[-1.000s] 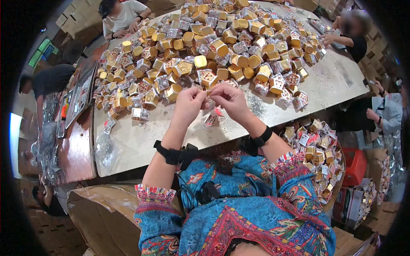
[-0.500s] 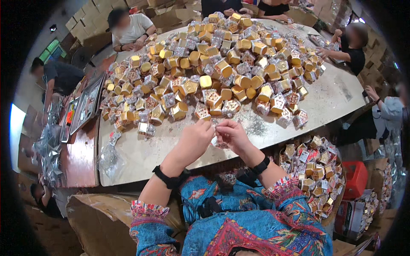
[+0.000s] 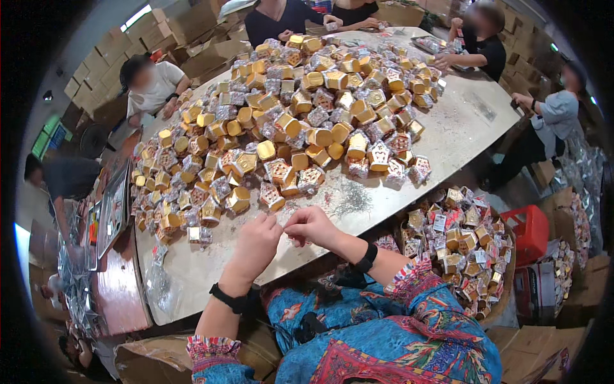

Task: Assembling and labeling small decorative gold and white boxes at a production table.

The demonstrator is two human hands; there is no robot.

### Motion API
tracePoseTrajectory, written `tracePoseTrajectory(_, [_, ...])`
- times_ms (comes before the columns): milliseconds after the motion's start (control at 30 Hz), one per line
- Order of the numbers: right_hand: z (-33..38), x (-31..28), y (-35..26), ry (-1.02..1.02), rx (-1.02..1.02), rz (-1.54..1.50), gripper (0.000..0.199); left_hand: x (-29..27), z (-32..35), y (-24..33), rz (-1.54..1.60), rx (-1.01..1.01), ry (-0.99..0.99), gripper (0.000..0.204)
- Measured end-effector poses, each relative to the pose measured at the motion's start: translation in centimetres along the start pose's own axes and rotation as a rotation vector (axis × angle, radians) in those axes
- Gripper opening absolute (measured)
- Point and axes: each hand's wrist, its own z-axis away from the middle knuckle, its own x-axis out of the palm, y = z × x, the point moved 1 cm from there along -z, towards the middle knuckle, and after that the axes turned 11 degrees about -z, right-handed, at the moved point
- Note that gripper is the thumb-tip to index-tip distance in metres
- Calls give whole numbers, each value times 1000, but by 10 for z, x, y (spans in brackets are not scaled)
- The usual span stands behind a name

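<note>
My left hand (image 3: 257, 244) and my right hand (image 3: 316, 228) meet fingertip to fingertip above the near edge of the table. Both are closed in a pinch. Whatever lies between them is mostly hidden by my fingers; only a small bit shows under the right fingertips, too little to name. Just beyond my hands spreads a big heap of small house-shaped ornaments (image 3: 279, 170), with gold bases and patterned, glittery sides. One ornament (image 3: 272, 196) at the heap's near edge is closest to my fingers.
Glitter specks lie on the pale tabletop (image 3: 448, 137). Clear plastic bags (image 3: 160, 285) rest at its left corner. At my right stands a large container of tagged ornaments (image 3: 470, 246), beside a red plastic bin (image 3: 527, 233). An open cardboard box (image 3: 150, 358) is at lower left. Several people work around the table.
The view has turned, so the table and heap appear shifted left. My hands stay together in a pinch; the small patterned piece seen under my right fingers earlier is now mostly hidden.
</note>
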Motion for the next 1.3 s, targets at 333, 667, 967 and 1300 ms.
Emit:
tracePoseTrajectory(333, [10, 4, 4, -175, -927, 1228, 7, 52, 21, -25, 1390, -691, -300, 12])
tracePoseTrajectory(667, [3, -6, 11, -3, -801, 1065, 6, 58, 3, -29, 1289, -550, -537, 28])
tracePoseTrajectory(967, [4, -16, 24, 225, -353, 331, 7, 82, -73, -62, -182, -223, 49, 56])
tracePoseTrajectory(1300, [6, -14, 31, 266, -319, 294, 8, 100, -81, -59, -238, -171, 141, 32])
